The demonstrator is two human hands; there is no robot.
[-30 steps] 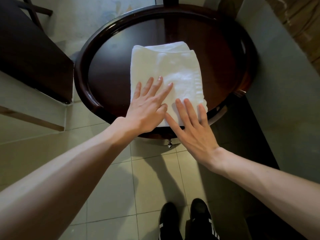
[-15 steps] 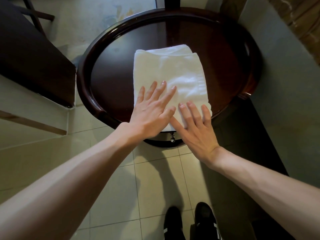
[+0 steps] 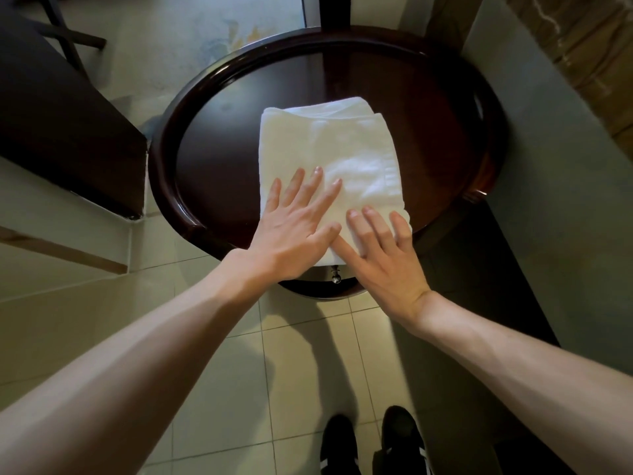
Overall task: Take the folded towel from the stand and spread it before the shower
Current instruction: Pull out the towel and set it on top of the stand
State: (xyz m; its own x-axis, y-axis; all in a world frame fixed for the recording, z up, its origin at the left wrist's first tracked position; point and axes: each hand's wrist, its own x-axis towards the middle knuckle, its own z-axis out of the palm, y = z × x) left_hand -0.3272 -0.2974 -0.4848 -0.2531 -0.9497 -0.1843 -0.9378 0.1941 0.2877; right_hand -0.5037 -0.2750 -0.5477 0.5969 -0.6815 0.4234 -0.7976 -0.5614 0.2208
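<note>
Head view: keeps left hand and right hand flat on folded towel, fingers straight, gripping nothing; barely shifts either, so lifting from stand not yet begun.

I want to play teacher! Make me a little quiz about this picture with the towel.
1. True or false: the towel is folded.
2. Where does the towel lie? A on the floor, B on the round dark stand, C on the shoes.
3. How many hands rest on the towel?

Key: 1 true. 2 B. 3 two, the left hand and the right hand, fingers straight.
</note>
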